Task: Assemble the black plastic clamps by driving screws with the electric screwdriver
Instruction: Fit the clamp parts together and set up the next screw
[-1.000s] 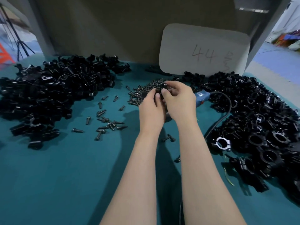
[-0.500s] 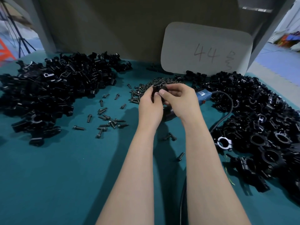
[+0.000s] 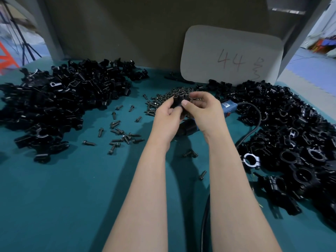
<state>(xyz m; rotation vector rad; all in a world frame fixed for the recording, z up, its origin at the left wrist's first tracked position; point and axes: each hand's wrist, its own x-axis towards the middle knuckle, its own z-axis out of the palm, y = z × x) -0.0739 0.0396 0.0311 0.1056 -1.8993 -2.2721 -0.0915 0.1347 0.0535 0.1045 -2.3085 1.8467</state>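
Now I'm watching the left hand (image 3: 166,122) and right hand (image 3: 206,113) pinching one black clamp (image 3: 179,102) together, its axis blurring out. Beneath, the screwdriver (image 3: 228,107) is lying slantwise, cord end pointing far-right; screws (image 3: 168,96) are lying beyond.

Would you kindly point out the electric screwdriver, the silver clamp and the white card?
electric screwdriver (image 3: 228,107): head view, blue body.
silver clamp (image 3: 251,164): head view, lower rim.
white card (image 3: 209,51): head view, blank left part.
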